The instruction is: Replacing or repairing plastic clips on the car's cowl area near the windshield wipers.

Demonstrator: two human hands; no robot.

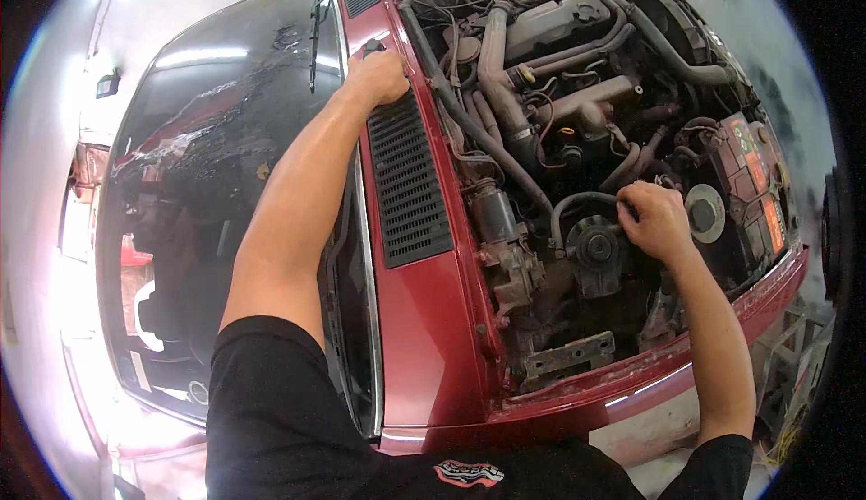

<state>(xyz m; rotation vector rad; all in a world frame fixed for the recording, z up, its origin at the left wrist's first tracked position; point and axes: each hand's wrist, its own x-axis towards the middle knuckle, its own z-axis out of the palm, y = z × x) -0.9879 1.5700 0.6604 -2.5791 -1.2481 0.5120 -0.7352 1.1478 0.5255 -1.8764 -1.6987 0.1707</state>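
Note:
My left hand point(379, 76) reaches up to the red cowl beside the windshield, fingers curled round a small dark object point(373, 48) that is mostly hidden, just above the black slotted vent grille point(406, 175). My right hand point(653, 216) is in the engine bay, thumb and fingers bent at a curved black hose point(582, 200); whether they grip it is unclear. Just left of that hand is a round black housing point(595, 246), and to its right a pale round part point(704, 212).
A dark windshield point(225, 184) with a wiper point(314, 35) fills the left. The engine point(554, 29), pipes and hoses crowd the upper right, with a battery point(745, 180) at the far right. The red front edge point(649, 393) of the car body runs along the near side.

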